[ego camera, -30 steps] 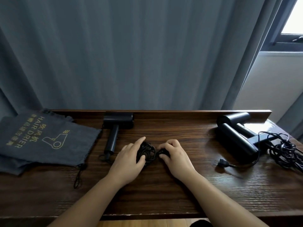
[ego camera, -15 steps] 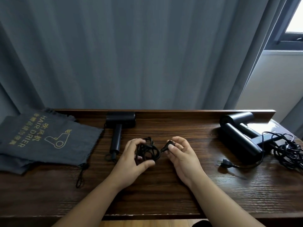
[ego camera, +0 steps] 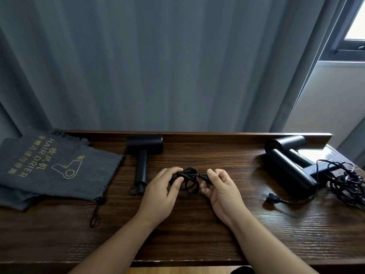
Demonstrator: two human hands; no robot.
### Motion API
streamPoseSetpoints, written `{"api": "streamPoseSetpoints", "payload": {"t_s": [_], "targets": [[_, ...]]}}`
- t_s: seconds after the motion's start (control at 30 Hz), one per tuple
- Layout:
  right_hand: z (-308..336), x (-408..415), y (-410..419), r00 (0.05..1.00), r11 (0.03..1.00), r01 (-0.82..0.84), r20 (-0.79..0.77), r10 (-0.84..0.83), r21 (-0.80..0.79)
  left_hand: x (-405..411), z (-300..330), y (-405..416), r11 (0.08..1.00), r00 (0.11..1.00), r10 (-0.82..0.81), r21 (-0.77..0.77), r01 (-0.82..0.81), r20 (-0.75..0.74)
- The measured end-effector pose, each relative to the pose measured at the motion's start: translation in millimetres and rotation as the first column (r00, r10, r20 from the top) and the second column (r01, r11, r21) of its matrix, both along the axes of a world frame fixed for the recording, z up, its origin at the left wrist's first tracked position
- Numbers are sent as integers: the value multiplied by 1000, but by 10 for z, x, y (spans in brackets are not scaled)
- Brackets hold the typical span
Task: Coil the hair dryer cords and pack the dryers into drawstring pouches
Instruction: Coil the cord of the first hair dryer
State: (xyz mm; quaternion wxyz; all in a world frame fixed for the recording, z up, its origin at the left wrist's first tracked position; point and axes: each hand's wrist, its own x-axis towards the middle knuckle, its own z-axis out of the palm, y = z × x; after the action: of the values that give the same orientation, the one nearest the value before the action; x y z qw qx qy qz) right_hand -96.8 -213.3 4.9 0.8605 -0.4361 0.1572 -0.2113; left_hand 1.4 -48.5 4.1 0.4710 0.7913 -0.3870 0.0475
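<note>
Cord coil (ego camera: 187, 179), centre frame, partly hidden: gripped by left hand (ego camera: 161, 191); plug end (ego camera: 203, 176) pinched by right hand (ego camera: 222, 191). Pouches (ego camera: 59, 167), left: contents indiscernible.

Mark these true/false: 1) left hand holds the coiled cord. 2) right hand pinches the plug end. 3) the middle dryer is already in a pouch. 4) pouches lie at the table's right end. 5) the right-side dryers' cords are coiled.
1) True: the left hand grips the coiled cord.
2) True: the right hand pinches the plug end.
3) False: the middle dryer lies bare on the table.
4) False: the pouches lie at the left end.
5) False: the right-side cords are a loose tangle.
</note>
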Motion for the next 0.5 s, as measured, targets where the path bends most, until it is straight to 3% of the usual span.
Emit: {"api": "streamPoseSetpoints", "payload": {"t_s": [0.1,0.23,0.5], "targets": [[-16,8,37,998,975,20,-52,-32,-220,29,-27,-13,1000,994,6,-6,-6,-105],[-42,-40,52,987,833,-76,-158,-14,-548,52,-104,27,1000,973,-16,2,17,-230],[30,-95,89,962,747,-254,-239,130,-614,58,-25,49,994,926,-89,-91,59,-368]]}}
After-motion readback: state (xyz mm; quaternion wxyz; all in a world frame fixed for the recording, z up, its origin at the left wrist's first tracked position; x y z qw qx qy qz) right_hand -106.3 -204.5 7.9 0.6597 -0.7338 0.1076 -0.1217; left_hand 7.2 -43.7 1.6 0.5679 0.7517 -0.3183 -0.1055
